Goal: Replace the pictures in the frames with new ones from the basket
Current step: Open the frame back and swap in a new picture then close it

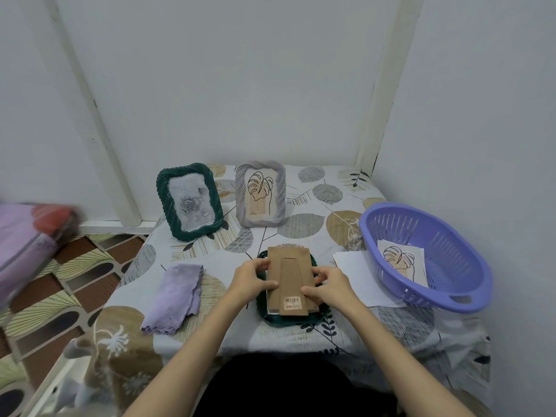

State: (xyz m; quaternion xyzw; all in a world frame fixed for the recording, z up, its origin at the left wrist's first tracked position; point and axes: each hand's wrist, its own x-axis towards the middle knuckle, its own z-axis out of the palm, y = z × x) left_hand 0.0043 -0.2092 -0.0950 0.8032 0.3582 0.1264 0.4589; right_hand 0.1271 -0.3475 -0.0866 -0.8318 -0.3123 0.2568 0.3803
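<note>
Fingers (264, 285) pinch flat brown cardboard backing (290, 275).

A dark green frame (290, 308) lies face down on the leaf-patterned tablecloth (301, 335), its brown backing board (290, 281) on top. The left hand (251, 279) holds the board's left edge, the right hand (326, 284) its right edge, fingers resting on it. Left of this frame lies a lilac cloth (174, 297). Beyond it stand a green frame (189, 201) and a grey frame (260, 194). To its right sits a purple basket (421, 254) holding a leaf picture (401, 260), with white paper (358, 275) between.
</note>
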